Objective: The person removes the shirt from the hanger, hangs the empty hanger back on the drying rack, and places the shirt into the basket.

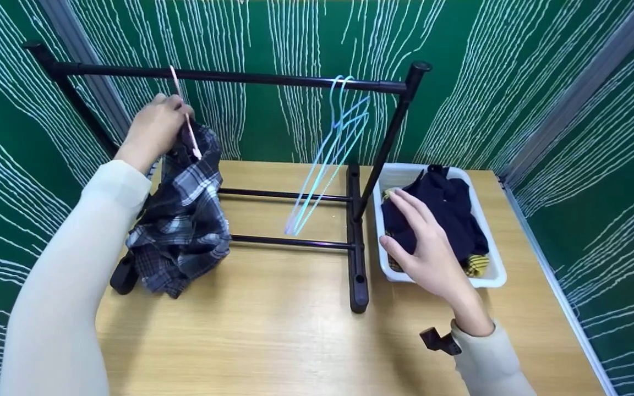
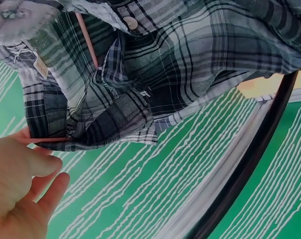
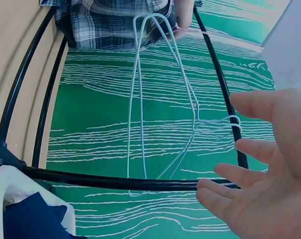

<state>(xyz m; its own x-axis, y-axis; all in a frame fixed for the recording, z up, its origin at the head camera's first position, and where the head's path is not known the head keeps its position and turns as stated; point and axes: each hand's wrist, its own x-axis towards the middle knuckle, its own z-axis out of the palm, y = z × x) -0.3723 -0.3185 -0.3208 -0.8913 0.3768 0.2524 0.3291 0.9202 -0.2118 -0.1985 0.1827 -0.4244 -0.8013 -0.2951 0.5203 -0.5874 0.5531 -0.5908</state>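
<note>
My left hand (image 1: 157,127) grips a pink hanger (image 1: 191,135) just below its hook, close under the rack's top rail. On that hanger hangs a dark plaid shirt (image 1: 190,192), bunched and creased; its collar and a button show in the left wrist view beside the pinching fingers (image 2: 48,164). Whether the hook bears on the rail (image 1: 229,76) I cannot tell. My right hand (image 1: 430,253) holds nothing, its fingers spread above a white basket (image 1: 496,275). Dark navy clothing (image 1: 449,203) fills the basket, with a yellow checked cloth (image 1: 476,265) peeking out below.
Several light blue and green hangers (image 1: 317,170) dangle from the right part of the rail. The black rack's right foot (image 1: 356,264) stands on the wooden table (image 1: 273,330), beside the basket. Green walls (image 1: 515,93) with white streaks enclose the table.
</note>
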